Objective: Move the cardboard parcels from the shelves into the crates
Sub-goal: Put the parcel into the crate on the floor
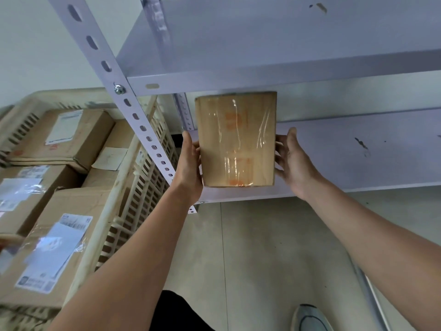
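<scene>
A grey shoe (310, 318) stands on the tiled floor (250, 259), nearer than the lower shelf (358, 151) and below its front edge. Two bare forearms reach up from there to that shelf. The left hand (188, 170) grips the left side of a taped brown parcel (238, 139), and the right hand (294, 163) grips its right side. On both, the fingers (279, 145) are clamped on the cardboard edges with the thumbs pointing up. The parcel lies flat over the left end of the lower shelf, its near end at the shelf's front lip. I cannot tell whether it rests there or is lifted clear. Left of the lower shelf, past its slotted post (133, 111), stands a cream slatted crate (133, 187) holding other parcels (64, 139) with white labels. An upper shelf (262, 44) hangs above the lower shelf.
</scene>
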Available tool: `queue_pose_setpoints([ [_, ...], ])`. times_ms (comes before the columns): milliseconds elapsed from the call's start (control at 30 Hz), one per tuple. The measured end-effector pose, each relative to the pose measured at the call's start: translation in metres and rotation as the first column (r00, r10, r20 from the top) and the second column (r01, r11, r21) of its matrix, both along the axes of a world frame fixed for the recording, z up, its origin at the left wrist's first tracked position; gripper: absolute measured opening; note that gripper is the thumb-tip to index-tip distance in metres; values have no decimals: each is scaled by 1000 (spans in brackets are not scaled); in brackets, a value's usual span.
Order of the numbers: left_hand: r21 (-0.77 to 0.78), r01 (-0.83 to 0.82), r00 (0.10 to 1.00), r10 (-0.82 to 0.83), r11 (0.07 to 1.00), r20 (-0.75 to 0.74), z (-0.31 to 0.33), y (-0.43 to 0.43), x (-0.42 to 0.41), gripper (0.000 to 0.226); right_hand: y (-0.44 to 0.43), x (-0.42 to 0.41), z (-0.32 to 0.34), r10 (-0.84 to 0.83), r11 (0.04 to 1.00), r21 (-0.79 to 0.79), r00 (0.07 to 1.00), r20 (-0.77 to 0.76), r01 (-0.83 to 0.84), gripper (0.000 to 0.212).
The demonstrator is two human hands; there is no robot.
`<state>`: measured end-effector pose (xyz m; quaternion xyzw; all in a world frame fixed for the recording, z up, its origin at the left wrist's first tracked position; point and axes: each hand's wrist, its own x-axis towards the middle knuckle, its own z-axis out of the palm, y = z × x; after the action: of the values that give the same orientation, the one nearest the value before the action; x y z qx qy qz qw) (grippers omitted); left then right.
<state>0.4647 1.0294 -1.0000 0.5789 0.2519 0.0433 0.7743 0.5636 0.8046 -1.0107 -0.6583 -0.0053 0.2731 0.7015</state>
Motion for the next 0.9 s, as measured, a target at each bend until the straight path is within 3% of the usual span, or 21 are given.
queue_pose_setpoints([
  [200,2,39,998,-39,999,-46,-21,-2,-5,85,1,-5,-22,9,997,-76,1000,-18,-10,90],
  [333,-98,74,996,-80,992,-51,-34,-8,-11,83,1,-17,-37,62,995,-79,998,-26,-64,78],
  [433,-120,81,996,-85,989,-33,-37,-11,-12,86,1,-24,-41,114,990,-83,993,-35,-116,80],
  [733,-96,177,984,-174,980,34,-33,-16,-28,88,7,-43,-29,53,994,99,998,19,-54,69],
  [900,-38,194,981,-194,980,16,-26,-23,-32,84,8,-48,-30,23,995,96,1000,4,-23,70],
])
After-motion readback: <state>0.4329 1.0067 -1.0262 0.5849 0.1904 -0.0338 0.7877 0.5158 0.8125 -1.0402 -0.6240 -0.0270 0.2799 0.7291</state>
